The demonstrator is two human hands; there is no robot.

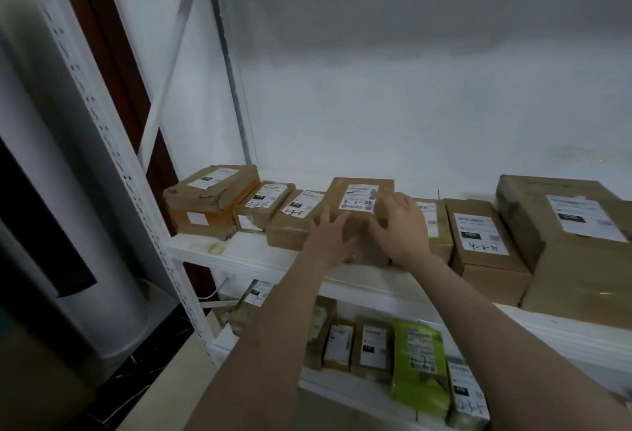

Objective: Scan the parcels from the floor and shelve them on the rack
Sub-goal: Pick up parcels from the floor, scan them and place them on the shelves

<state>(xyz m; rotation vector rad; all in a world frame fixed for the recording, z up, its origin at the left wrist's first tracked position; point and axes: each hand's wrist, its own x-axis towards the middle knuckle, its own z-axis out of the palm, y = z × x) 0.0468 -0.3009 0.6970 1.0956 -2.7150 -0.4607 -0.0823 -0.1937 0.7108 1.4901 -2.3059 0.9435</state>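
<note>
The box [359,199] sits label-up on the rack's upper shelf [239,258], left grip [328,235] pressing flat-fingered, right grip [400,222] curled round its edge, probably squaring it into the row.

We see the parcel [355,222] in plain brown card, its label [358,197] white w/ black print & black handwritten nos. At far left, the box [205,216] is brown w/ orange tape bands. The rack [239,256] is white; its upright [113,143] has rows of small dark slots. Lower down, one pouch [419,376] is bright green w/ a white label. The door frame [113,64] is dark red-brown. The floor strip [136,372] is black w/ white veining.
</note>
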